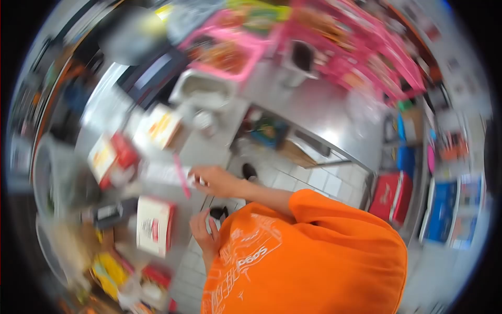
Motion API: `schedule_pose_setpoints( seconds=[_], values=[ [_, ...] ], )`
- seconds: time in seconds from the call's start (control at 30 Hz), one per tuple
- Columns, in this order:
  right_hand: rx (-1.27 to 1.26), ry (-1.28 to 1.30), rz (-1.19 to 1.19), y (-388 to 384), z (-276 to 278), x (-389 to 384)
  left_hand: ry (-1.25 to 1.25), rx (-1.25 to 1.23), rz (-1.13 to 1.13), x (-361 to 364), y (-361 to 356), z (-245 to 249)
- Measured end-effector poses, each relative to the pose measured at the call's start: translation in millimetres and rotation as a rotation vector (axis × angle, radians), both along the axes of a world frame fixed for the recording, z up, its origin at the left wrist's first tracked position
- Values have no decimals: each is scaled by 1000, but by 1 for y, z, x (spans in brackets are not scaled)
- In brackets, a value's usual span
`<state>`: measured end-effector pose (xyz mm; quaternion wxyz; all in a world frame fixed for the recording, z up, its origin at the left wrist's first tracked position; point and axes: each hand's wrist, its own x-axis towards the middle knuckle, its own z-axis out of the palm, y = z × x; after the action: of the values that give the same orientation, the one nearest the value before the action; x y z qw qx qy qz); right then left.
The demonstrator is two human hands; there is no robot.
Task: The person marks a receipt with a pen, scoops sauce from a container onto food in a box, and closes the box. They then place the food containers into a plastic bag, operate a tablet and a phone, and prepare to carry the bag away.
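Note:
My right hand (212,180) reaches over the table edge, fingers loosely bent with a gap between them. Its fingertips are right at a slim pink stick (182,175), which crosses a white, paper-like sheet (157,173). Nearer my body, my left hand (205,233) is raised by the table edge, fingers apart and nothing in them. Left of that hand stands a white box with red sides (152,225). Beyond the sheet are another white-and-yellow box (163,125) and a red-and-white box (107,159). Motion blurs the scene.
A steel container (204,91) and pink trays of food (219,55) stand farther along the counter. A steel worktop (324,115) holds a tall metal canister (299,63) and pink baskets (361,47). A dark device (112,213) lies beside the boxes. Below is white tiled floor (327,180).

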<state>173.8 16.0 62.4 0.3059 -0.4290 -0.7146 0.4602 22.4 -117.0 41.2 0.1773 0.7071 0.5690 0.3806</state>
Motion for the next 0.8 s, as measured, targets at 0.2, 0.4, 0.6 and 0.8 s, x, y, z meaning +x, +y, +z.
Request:
schedule_pose_setpoints(
  seconds=[0.2,0.4,0.6,0.8],
  values=[
    [218,-234,-1006,-21,-32,229,-62,-127,-348,85,68,-13],
    [267,-1002,-1002,-46,-114,427,64,-59,-3,109,124,-4],
    [199,-895,-902,-8,-63,403,4,-20,270,88,130,8],
    [118,-722,-524,87,39,310,11,56,677,34,95,41]
  ],
)
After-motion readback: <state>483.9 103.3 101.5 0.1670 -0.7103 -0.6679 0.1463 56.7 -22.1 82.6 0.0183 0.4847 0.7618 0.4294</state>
